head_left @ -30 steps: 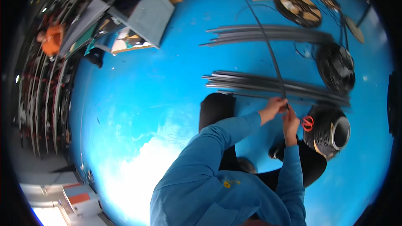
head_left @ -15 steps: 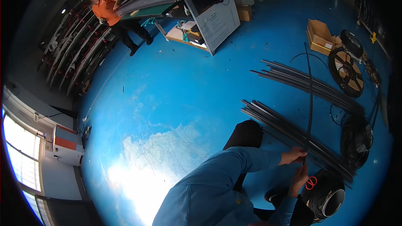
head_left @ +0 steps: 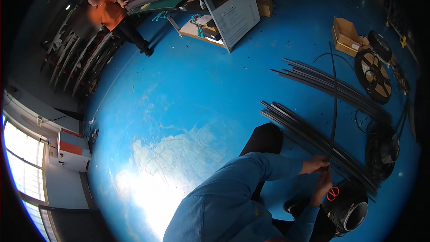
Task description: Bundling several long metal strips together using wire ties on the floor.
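A long, thin black strip (head_left: 334, 103) runs away from me across two bundles of similar strips. My left hand (head_left: 316, 165) is closed on it near its close end. Just below, my right hand (head_left: 323, 183) is closed at that same end, almost touching the left; its fingertips are partly hidden. Beside the right wrist is a pair of red loops (head_left: 333, 193), like scissor handles, over a black coil (head_left: 345, 199) with a pale round core. The nearer bundle of dark strips (head_left: 313, 139) lies on the floor just beyond my hands.
Farther off lie another strip bundle (head_left: 331, 87), a cable reel (head_left: 372, 76), a black coil (head_left: 380, 152) and an open cardboard box (head_left: 346, 36). A workbench (head_left: 235, 22) stands at the back. A person in orange (head_left: 109, 12) is by the racks at far left.
My right hand has moved slightly up, closer to my left, at the strip's end. The person in orange has turned and shifted. The whole view has shifted a little.
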Tool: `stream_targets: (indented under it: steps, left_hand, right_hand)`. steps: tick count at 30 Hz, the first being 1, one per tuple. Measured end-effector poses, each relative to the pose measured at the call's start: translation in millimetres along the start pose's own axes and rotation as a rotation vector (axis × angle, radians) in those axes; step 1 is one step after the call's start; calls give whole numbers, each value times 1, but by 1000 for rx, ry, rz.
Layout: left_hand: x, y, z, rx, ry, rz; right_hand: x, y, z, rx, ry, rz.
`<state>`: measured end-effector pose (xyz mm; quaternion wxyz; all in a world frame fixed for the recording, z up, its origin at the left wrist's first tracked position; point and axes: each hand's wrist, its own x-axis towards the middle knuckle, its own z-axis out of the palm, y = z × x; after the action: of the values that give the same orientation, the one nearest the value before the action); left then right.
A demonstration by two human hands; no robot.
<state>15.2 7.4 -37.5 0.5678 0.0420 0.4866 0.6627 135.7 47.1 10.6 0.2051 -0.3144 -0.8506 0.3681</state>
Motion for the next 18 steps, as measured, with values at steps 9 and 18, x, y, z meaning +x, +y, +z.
stream_targets:
  steps: [9,18]
  left_hand:
    - [-9,33,-9,-144,54,-42]
    - [-19,36,-1,-228,-22,-102]
  right_hand:
    - [-6,-34,-13,124,27,179]
    - [-12,-31,-13,240,109,228]
